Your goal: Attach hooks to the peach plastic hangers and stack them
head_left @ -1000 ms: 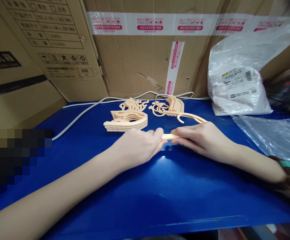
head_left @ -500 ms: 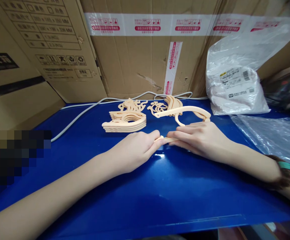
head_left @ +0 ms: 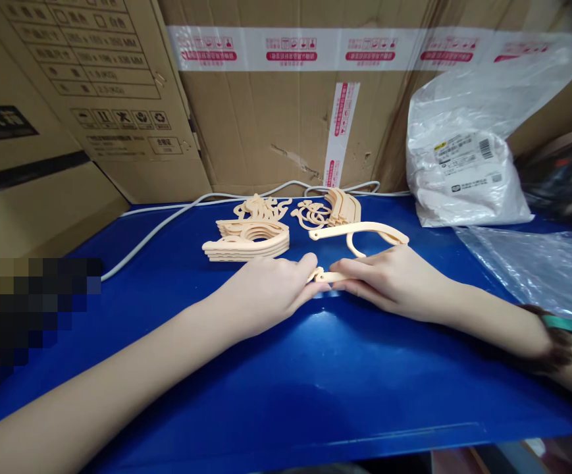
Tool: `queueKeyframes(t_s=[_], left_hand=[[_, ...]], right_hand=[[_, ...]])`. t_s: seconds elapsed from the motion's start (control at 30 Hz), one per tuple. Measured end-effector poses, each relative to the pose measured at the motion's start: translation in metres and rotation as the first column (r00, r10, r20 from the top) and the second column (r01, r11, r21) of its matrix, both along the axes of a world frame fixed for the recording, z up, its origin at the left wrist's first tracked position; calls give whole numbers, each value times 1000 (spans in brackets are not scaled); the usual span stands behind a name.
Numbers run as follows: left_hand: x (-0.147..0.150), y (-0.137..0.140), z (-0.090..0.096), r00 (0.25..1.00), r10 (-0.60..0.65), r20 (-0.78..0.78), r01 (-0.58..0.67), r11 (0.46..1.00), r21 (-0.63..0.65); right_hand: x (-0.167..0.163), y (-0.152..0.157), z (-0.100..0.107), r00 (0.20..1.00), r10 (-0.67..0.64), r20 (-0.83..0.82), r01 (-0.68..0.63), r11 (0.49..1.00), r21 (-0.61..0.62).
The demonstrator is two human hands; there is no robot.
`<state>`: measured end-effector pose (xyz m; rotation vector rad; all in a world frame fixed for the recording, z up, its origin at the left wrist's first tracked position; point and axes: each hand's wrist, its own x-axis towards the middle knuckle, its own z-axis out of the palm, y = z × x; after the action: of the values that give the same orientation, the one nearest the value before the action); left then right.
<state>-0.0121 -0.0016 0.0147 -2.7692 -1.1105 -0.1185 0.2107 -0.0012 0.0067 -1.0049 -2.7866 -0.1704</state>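
My right hand (head_left: pixel 389 276) is closed on a beige plastic hanger arm (head_left: pixel 359 229), fingers and thumb pinching it. One long curved limb of it reaches left above the hand; a beige end with a small hole (head_left: pixel 321 277) pokes out between the fingertips. Facing it, my left hand (head_left: pixel 276 286) pinches a small beige plastic piece (head_left: pixel 315 272), mostly hidden by thumb and fingers. The two beige parts meet or nearly meet between my hands; whether they are joined I cannot tell. Behind my left hand lies a stack of hanger arms (head_left: pixel 246 247).
Beyond the hands are a pile of beige hooks (head_left: pixel 260 209), some looped pieces (head_left: pixel 312 214) and a second stack of curved arms (head_left: pixel 345 207). A white cable (head_left: pixel 152 234) crosses the blue table (head_left: pixel 286 395). Cardboard boxes (head_left: pixel 266 118), a white bag (head_left: pixel 463 158) and clear plastic (head_left: pixel 532 270) border it.
My right hand has shifted slightly left and tilted, and the hanger arm has dropped a little with it. Its holed end now shows between my hands. The left thumb has risen slightly.
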Motion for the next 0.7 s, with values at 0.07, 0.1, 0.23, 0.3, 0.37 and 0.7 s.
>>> queueKeyframes(t_s=[0.07, 0.1, 0.23, 0.3, 0.37, 0.7], left_hand=[[0, 0, -1, 999, 7, -34, -4, 998, 67], [0, 0, -1, 999, 7, -45, -3, 996, 92], [0, 1, -1, 999, 1, -51, 4, 995, 101], [0, 0, -1, 999, 6, -32, -5, 999, 51], [1, 0, 0, 1000, 9, -7, -9, 1000, -16], [2, 2, -3, 986, -111, -123, 142, 946, 290]], right_hand=[[0, 0, 1, 999, -13, -29, 12, 999, -32], [-1, -1, 1, 999, -22, -44, 20, 998, -53], [0, -1, 3, 996, -35, -76, 28, 995, -99], [0, -1, 2, 997, -27, -68, 23, 998, -65], [1, -1, 1, 998, -19, -54, 17, 999, -29], [-1, 0, 7, 993, -26, -116, 2, 978, -207]])
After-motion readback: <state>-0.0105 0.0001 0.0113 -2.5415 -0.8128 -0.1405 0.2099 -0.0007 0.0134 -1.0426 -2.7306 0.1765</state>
